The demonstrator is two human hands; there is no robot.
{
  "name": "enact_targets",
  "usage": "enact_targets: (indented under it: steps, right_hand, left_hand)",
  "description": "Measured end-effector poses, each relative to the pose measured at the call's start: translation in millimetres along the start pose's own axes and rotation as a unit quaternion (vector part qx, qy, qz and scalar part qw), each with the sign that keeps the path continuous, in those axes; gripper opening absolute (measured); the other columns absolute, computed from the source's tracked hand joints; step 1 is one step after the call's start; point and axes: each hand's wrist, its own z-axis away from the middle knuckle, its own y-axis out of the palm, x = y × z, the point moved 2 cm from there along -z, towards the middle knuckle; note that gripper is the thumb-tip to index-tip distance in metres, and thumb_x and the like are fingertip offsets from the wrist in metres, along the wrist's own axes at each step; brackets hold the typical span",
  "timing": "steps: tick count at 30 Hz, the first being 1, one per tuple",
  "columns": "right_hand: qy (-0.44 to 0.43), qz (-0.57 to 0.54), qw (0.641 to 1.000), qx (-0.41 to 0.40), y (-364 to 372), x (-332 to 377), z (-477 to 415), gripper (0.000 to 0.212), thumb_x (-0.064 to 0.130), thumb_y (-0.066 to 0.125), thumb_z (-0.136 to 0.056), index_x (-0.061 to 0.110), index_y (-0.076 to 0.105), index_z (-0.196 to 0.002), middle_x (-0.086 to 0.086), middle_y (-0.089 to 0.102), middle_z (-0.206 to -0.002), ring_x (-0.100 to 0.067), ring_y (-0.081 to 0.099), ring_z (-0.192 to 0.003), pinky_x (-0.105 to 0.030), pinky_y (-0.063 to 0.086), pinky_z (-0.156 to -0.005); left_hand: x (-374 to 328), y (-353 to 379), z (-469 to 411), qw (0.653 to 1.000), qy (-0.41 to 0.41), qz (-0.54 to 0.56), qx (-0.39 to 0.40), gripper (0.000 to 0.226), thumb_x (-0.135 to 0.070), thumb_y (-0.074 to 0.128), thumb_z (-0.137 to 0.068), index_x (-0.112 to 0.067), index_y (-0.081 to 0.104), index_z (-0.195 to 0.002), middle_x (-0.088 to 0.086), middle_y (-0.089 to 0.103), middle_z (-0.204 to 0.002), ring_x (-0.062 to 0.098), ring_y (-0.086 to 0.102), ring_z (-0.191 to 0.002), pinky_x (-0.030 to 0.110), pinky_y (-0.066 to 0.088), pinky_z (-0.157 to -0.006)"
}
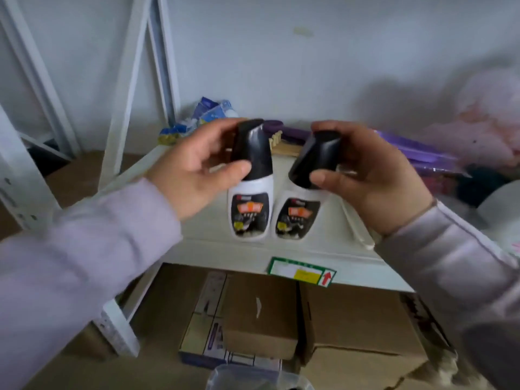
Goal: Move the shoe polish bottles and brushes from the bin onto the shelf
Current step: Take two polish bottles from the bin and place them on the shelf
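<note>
Two white shoe polish bottles with black caps and dark labels stand side by side near the front of the white shelf [213,249]. My left hand [194,173] grips the black cap of the left bottle [251,205], which stands upright. The right bottle [298,213] leans to the right, and my right hand [368,175] holds it by its cap. Part of the clear bin [253,377] shows at the bottom edge, with something dark inside. A wooden brush [284,144] lies behind the bottles on the shelf.
Purple packets [408,147] and a pink bag [484,122] fill the shelf's back right. Blue and yellow packets [197,119] lie at the back left. Cardboard boxes [337,313] sit under the shelf. White shelf uprights [126,88] rise at the left. A label [302,273] sticks to the shelf's front edge.
</note>
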Motion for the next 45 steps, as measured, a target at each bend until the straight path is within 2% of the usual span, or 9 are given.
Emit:
enact_targets:
  steps: [5, 8, 12, 25, 31, 34, 37, 42, 45]
  right_hand:
    - [0.063, 0.078, 0.994, -0.036, 10, -40, -68, 0.051, 0.002, 0.071, -0.075, 0.018, 0.055, -0.121, 0.006, 0.059, -0.098, 0.007, 0.059, -0.077, -0.002, 0.047, -0.077]
    - [0.108, 0.087, 0.990, -0.028, 24, -64, -90, 0.052, 0.001, 0.068, -0.079, 0.016, 0.051, -0.126, -0.004, 0.062, -0.106, -0.013, 0.061, -0.089, -0.024, 0.050, -0.093]
    - [0.123, 0.074, 0.989, -0.036, 38, -79, -112, 0.051, 0.004, 0.066, -0.080, 0.017, 0.050, -0.127, -0.010, 0.064, -0.120, -0.021, 0.062, -0.102, -0.029, 0.047, -0.094]
    - [0.179, 0.103, 0.978, 0.008, 54, -101, -120, 0.088, 0.012, 0.072, -0.076, 0.022, 0.018, -0.145, -0.007, 0.056, -0.132, -0.025, 0.055, -0.118, -0.038, 0.044, -0.104]
    - [-0.009, 0.204, 0.966, -0.158, 38, -52, -74, 0.060, 0.024, 0.070, -0.073, 0.014, 0.047, -0.127, -0.005, 0.058, -0.116, -0.008, 0.057, -0.103, -0.031, 0.049, -0.094]
    - [-0.172, 0.214, 0.956, -0.099, 44, -20, -11, 0.013, 0.010, 0.066, -0.075, 0.007, 0.063, -0.087, 0.005, 0.053, -0.079, 0.003, 0.042, -0.063, -0.016, 0.042, -0.063]
    - [-0.210, 0.206, 0.952, 0.085, 56, -22, 57, 0.004, 0.004, 0.067, -0.075, 0.006, 0.065, -0.077, 0.000, 0.059, -0.071, -0.002, 0.044, -0.063, -0.012, 0.038, -0.062]
    - [-0.080, 0.186, 0.941, 0.270, 77, -79, 141, 0.005, 0.009, 0.063, -0.078, 0.013, 0.066, -0.080, -0.004, 0.065, -0.073, -0.010, 0.053, -0.062, -0.019, 0.045, -0.061]
    - [0.064, 0.215, 0.903, 0.366, 99, -127, 187, 0.015, 0.014, 0.062, -0.083, 0.018, 0.068, -0.097, -0.002, 0.070, -0.095, -0.010, 0.060, -0.080, -0.024, 0.052, -0.075]
  left_hand:
    - [25, -18, -69, 0.995, -0.011, -0.097, -0.034, 0.045, -0.014, 0.058, -0.073, -0.034, 0.051, -0.113, -0.009, 0.062, -0.104, 0.006, 0.062, -0.096, 0.028, 0.048, -0.095]
    - [48, -25, -89, 0.985, -0.041, -0.160, -0.049, 0.045, -0.015, 0.063, -0.080, -0.039, 0.052, -0.117, -0.003, 0.058, -0.115, 0.021, 0.061, -0.109, 0.046, 0.045, -0.104]
    - [67, -26, -103, 0.961, -0.071, -0.255, -0.085, 0.050, -0.014, 0.060, -0.087, -0.020, 0.045, -0.134, 0.002, 0.059, -0.124, 0.021, 0.060, -0.114, 0.028, 0.041, -0.101]
    - [81, -29, -113, 0.941, -0.156, -0.290, -0.072, 0.087, -0.023, 0.062, -0.085, -0.033, 0.004, -0.148, 0.002, 0.034, -0.153, 0.021, 0.046, -0.130, 0.035, 0.039, -0.109]
    - [28, -2, -62, 0.909, 0.047, -0.386, -0.152, 0.054, -0.016, 0.058, -0.083, -0.017, 0.042, -0.135, 0.009, 0.044, -0.138, 0.017, 0.049, -0.122, 0.021, 0.039, -0.103]
    - [15, 22, -8, 0.901, 0.178, -0.390, -0.071, 0.021, -0.007, 0.052, -0.077, -0.006, 0.060, -0.096, 0.007, 0.058, -0.093, 0.008, 0.051, -0.080, 0.020, 0.044, -0.067]
    - [24, 46, 55, 0.912, 0.147, -0.378, 0.059, 0.013, -0.014, 0.044, -0.071, -0.019, 0.054, -0.080, -0.004, 0.054, -0.064, 0.012, 0.044, -0.060, 0.015, 0.038, -0.054]
    - [85, 78, 121, 0.887, 0.021, -0.390, 0.246, 0.007, -0.022, 0.047, -0.078, -0.022, 0.054, -0.076, -0.002, 0.057, -0.071, 0.012, 0.049, -0.065, 0.017, 0.032, -0.059]
    - [140, 99, 158, 0.776, -0.148, -0.447, 0.420, 0.007, -0.020, 0.047, -0.088, -0.022, 0.053, -0.086, 0.003, 0.062, -0.098, 0.018, 0.051, -0.080, 0.027, 0.038, -0.069]
